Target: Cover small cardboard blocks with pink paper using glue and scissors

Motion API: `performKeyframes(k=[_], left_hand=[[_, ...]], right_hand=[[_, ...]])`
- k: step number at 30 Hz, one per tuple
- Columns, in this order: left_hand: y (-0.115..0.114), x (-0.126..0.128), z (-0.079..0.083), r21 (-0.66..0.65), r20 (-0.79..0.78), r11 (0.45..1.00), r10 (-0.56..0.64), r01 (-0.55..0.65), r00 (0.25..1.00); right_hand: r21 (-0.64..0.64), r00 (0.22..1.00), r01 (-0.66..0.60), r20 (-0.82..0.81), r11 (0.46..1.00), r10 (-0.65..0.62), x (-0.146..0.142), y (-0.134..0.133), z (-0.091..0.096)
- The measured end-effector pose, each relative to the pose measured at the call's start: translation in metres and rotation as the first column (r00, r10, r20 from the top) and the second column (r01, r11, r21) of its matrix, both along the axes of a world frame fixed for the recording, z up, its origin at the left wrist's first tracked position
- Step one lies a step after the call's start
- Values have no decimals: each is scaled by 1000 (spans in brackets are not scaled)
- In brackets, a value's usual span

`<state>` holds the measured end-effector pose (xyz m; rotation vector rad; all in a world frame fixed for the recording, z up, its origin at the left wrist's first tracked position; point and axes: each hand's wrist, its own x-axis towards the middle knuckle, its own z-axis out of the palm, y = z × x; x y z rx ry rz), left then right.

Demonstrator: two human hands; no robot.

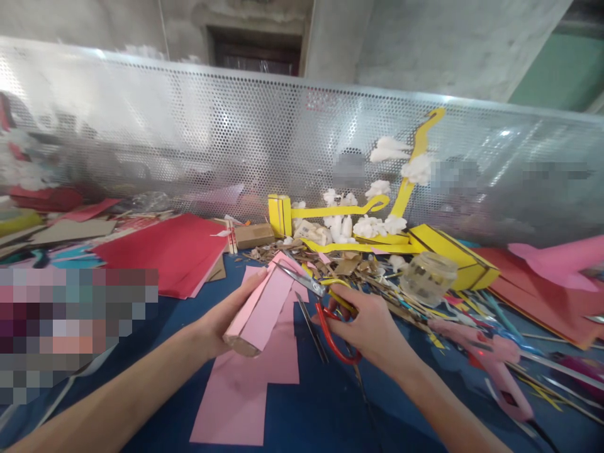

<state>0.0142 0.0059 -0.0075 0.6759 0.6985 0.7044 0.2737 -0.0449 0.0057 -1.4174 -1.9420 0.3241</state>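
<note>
My left hand (221,318) is wrapped round a long cardboard piece covered in pink paper (265,308), tilted with its brown end toward me. In my right hand (365,318) is a pair of scissors (336,346) with red and yellow handles. Their blades reach left to the far end of the pink-covered piece; whether they touch the paper I cannot make out. Beneath lies a notched sheet of pink paper (236,402) on the blue table cover (325,402). A thin dark metal tool, perhaps tweezers (311,327), rests between the sheet and the scissors.
Red paper sheets (165,251) lie at left. Behind are yellow paper-covered shapes (450,258) with white fluffy tufts (340,229), against a perforated metal panel (264,138). At right are a clear jar (429,279), scraps and a pink glue gun (495,362). A blurred-out area fills the left edge.
</note>
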Motion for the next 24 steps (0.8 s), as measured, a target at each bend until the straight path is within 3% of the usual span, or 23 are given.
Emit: performKeyframes(k=[15,24], left_hand=[[-1,0,10,-72,-14,997,0,-1,1000],[-2,-2,16,-42,-84,999,-14,11,996]], right_hand=[[-9,1000,-7,-4,1000,7,3,-5,1],[94,998,7,65,996,-13,4,-2,5]])
